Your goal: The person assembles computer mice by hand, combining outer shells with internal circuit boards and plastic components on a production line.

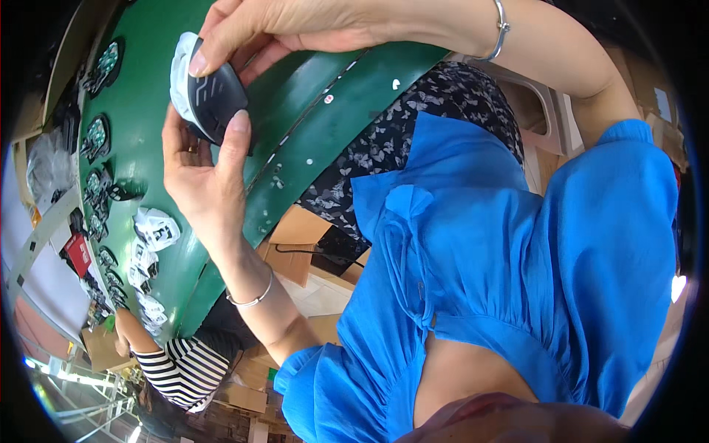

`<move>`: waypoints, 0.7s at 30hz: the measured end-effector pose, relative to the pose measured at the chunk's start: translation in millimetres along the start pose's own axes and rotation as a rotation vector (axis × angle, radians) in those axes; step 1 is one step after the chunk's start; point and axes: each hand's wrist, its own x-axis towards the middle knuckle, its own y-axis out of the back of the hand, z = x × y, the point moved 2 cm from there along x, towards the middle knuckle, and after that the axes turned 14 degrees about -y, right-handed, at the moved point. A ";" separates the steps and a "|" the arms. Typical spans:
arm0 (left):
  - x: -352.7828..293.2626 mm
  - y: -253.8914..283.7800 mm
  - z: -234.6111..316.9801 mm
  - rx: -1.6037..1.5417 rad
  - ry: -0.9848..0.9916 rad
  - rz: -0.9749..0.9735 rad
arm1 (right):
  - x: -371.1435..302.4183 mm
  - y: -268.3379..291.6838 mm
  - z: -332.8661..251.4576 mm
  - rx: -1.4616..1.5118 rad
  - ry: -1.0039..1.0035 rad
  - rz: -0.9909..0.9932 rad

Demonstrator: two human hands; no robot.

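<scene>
here, both hands (203,166) (258,29), dark mouse shell (216,96), green belt (325,125)

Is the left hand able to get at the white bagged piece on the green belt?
Probably yes: the white bagged piece lies on the green belt near the left hand, nothing between. But that hand and the right hand are both holding a black shell.

Two hands hold one dark mouse shell (216,94) in one clear bag (181,70). Three more white bags (155,227) lie on one green belt (148,74). Each wrist wears one bracelet, two in all. One red box (77,253) sits beside the belt.
</scene>
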 end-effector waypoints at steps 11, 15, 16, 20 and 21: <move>7.4 20.0 -4.4 0.342 -0.142 -0.200 | 9.0 -8.3 -2.1 -1.319 0.524 0.024; -6.5 17.8 -3.2 0.483 -0.243 -0.285 | 0.4 -4.3 3.6 -1.505 0.381 0.022; -6.3 18.3 -1.8 0.475 -0.223 -0.282 | -1.6 -6.7 4.0 -1.481 0.345 0.019; -3.5 21.4 -4.7 0.499 -0.215 -0.284 | 4.2 -6.9 10.5 -1.509 0.411 -0.027; -0.1 22.5 -6.7 0.504 -0.242 -0.286 | 8.3 -3.6 8.2 -1.421 0.358 -0.044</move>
